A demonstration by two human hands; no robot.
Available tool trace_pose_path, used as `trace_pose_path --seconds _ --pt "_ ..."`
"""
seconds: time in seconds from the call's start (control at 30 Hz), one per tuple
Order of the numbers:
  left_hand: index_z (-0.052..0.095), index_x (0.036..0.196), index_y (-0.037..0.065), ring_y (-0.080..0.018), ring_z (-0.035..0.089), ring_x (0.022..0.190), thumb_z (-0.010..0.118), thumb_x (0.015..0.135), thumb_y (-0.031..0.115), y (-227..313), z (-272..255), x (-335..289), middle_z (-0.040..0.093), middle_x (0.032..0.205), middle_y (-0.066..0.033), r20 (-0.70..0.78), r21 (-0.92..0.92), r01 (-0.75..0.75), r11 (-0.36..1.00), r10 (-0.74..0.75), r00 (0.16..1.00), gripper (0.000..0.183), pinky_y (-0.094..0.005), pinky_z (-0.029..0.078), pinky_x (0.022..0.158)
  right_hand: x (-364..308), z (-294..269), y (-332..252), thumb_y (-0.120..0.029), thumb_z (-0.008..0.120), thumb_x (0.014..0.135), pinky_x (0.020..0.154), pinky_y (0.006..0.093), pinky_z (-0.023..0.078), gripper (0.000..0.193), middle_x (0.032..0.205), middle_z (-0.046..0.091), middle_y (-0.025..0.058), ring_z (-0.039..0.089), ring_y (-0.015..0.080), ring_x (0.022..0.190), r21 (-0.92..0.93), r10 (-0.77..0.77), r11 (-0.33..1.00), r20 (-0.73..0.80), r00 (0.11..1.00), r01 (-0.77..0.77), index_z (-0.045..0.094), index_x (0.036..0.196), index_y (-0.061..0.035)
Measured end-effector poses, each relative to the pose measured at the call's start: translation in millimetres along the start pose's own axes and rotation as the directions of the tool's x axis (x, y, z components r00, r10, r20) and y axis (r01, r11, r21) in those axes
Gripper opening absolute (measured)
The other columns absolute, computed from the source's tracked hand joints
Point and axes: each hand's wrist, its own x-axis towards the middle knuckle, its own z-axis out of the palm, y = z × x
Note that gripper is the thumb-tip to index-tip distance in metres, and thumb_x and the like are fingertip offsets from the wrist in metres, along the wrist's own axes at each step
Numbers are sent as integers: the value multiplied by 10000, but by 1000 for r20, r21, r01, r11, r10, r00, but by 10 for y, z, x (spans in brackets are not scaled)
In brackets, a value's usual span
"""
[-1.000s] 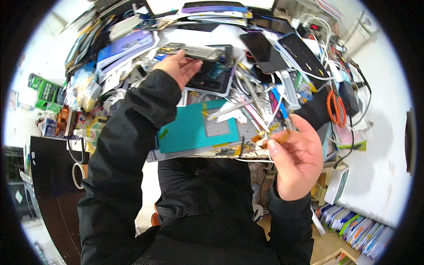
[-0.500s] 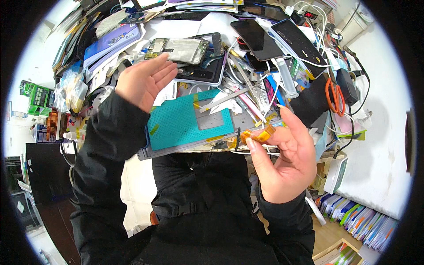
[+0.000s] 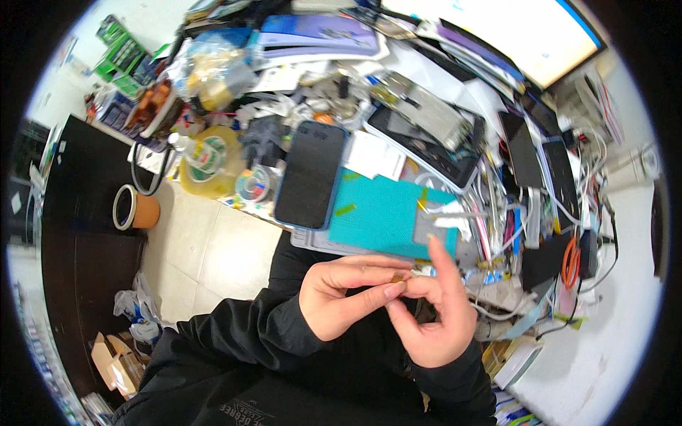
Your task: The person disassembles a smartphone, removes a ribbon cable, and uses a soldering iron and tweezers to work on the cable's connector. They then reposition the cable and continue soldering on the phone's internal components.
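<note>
In the head view, your two hands meet just on the near side of the mat (image 3: 376, 221), over your lap. The step in hand looks to be fine fingertip work on one small amber piece (image 3: 399, 277), shared between the hands.

Your left hand (image 3: 342, 295) has its thumb brought up to its straightened fingers, nearly closed, and seems to pinch the piece at the very tips. Your right hand (image 3: 442, 312) comes in from the other side, index finger raised clear, the rest curled; whether its thumb and fingers also grip the piece, I can't tell, as the tips overlap there.

So the piece sits at the tips of your left grip, near the mat's front edge, mostly covered. The next move probably calls for a light, steady pinch and a free edge turned outward for your right fingertips.

A phone (image 3: 310, 174) lies across the mat's left side, a bare phone frame (image 3: 433, 117) beyond it, and scissors (image 3: 570, 263) well to its right.
</note>
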Motion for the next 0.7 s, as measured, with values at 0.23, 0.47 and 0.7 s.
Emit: trace_pose_path --seconds 0.23,0.47,0.7 --pt "671 1072 -74 -202 688 877 597 958 54 248 -620 -327 713 957 -153 -343 -107 19 994 -55 938 187 -306 539 825 684 173 -334 -28 777 739 780 326 556 522 958 717 161 720 241 857 -260 -129 952 141 982 162 620 1236 -14" --pt "657 1028 -80 -215 690 827 612 951 53 198 -998 -774 702 891 -149 -332 -215 82 973 -152 931 161 -328 565 801 2296 526 -138 -125 677 835 662 336 506 217 865 670 110 656 270 755 -609 -409 649 227 884 456 689 1037 -47" --pt "650 1066 -75 -225 699 837 609 953 50 -16 -1254 -1187 708 926 -168 -380 -318 127 940 -248 891 173 -333 579 803 2944 1211 118 -129 631 810 687 381 519 70 817 621 49 611 265 836 -718 -553 346 363 750 603 674 851 -90"
